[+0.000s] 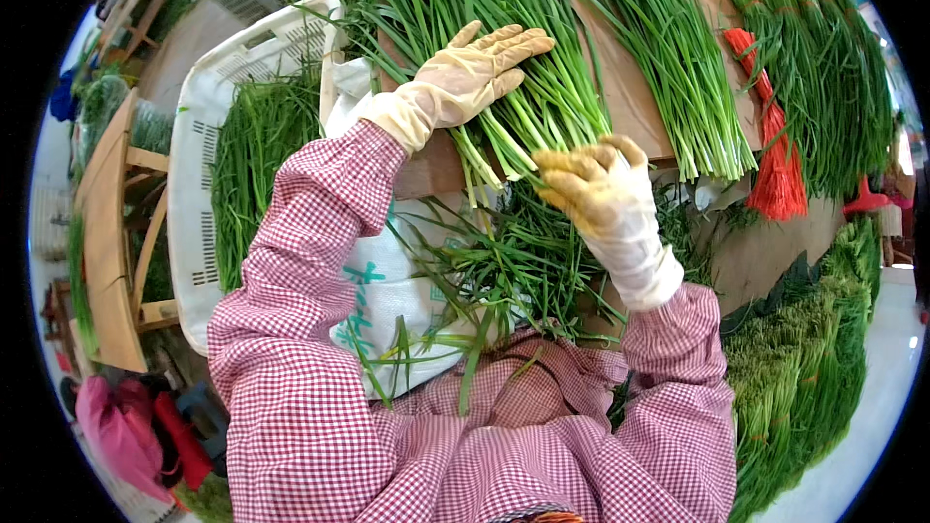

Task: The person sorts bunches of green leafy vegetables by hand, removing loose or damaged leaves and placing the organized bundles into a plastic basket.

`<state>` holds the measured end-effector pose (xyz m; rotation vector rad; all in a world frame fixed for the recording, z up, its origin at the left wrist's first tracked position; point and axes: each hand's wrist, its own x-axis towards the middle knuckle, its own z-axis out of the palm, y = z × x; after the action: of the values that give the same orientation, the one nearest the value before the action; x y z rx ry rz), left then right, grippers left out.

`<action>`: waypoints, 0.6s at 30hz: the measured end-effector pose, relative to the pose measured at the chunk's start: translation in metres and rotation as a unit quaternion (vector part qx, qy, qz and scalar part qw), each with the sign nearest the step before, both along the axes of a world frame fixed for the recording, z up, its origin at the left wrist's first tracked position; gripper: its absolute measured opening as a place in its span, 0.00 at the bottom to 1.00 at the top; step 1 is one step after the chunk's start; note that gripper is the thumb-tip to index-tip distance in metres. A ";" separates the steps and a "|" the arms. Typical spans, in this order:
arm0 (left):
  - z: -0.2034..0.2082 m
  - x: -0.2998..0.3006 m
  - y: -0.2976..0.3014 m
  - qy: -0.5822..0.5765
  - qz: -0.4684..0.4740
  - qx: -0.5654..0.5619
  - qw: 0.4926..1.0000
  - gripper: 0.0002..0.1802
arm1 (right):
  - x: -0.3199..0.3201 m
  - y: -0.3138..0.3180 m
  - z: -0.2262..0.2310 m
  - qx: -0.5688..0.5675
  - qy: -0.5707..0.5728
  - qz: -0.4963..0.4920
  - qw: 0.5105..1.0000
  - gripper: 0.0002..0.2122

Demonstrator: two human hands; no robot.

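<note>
Wooden surface (pixel 625 87) carries the green stalks (pixel 567 102), the left hand (pixel 460 82) lying flat and wide across them; the right hand (pixel 605 199) curls beside their pale ends (pixel 513 160), whether gripping I cannot tell. Sorting seems in hand; next probably calls for evening those ends

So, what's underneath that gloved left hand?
Under the left hand are long green stalks with pale ends, spread over a brown board. The palm and fingers cover the stalks directly beneath, so that part can't be seen.
</note>
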<state>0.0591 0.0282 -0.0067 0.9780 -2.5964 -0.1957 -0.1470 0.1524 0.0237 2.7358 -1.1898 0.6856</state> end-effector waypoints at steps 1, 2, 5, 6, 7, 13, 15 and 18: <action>-0.002 0.000 -0.001 -0.010 0.000 -0.002 1.000 0.28 | -0.006 0.013 -0.001 0.057 -0.074 0.004 0.996 0.08; -0.004 0.004 -0.002 -0.008 0.002 -0.006 1.000 0.28 | -0.011 0.026 0.005 0.134 -0.123 0.040 0.982 0.09; -0.001 -0.003 -0.001 0.012 -0.010 -0.006 1.000 0.27 | -0.057 0.084 0.003 0.437 -0.325 0.172 0.821 0.10; 0.001 0.002 0.001 0.022 -0.004 -0.002 1.000 0.26 | -0.074 0.108 -0.006 0.583 -0.342 0.083 0.732 0.11; 0.004 0.004 0.002 0.040 -0.011 -0.005 0.999 0.26 | -0.092 0.128 -0.012 0.705 -0.345 -0.014 0.619 0.12; 0.025 -0.008 0.020 0.080 0.027 -0.046 0.995 0.29 | -0.151 0.132 -0.034 0.412 0.008 -0.371 0.832 0.17; 0.030 -0.027 0.026 0.079 -0.001 -0.035 0.996 0.31 | -0.126 0.093 -0.019 0.222 -0.176 -0.246 0.927 0.14; 0.037 -0.049 0.031 0.037 -0.049 -0.053 0.997 0.32 | -0.082 0.034 0.000 0.192 -0.310 -0.193 0.911 0.13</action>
<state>0.0100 0.0595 0.0305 0.7941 -2.5603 -0.1155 -0.2293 0.1863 0.0235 2.4706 -2.1242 1.4545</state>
